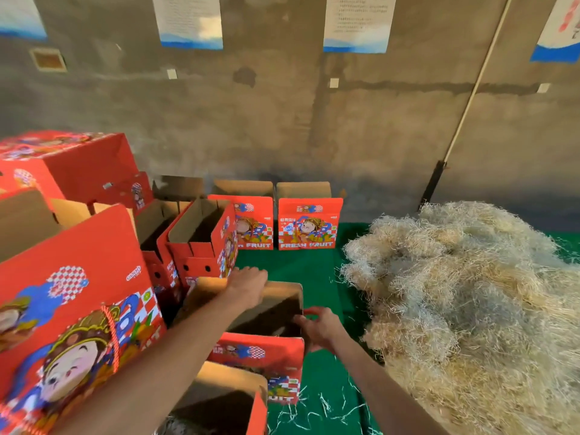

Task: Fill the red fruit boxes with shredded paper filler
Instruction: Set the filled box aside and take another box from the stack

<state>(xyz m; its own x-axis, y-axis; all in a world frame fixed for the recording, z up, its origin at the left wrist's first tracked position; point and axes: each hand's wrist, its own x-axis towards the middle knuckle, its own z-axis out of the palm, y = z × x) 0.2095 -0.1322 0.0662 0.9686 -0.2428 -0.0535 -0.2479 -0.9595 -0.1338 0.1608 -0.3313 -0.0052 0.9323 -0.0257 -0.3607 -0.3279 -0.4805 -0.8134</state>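
Observation:
An open red fruit box (pixel 266 359) stands on the green mat in front of me, its dark inside showing no filler. My left hand (pixel 248 287) grips the box's far brown flap. At the box's right rim, my right hand (pixel 320 328) holds the edge. A big heap of pale shredded paper filler (pixel 464 296) lies to the right of the box, apart from both hands. Another open red box (pixel 232 400) sits nearer to me, under my left arm.
Several red fruit boxes (pixel 201 233) stand open or stacked on the left, and two (pixel 309 224) stand upright against the grey wall. The green mat (pixel 301 265) carries loose paper strands. A white pole (pixel 470 95) leans on the wall at right.

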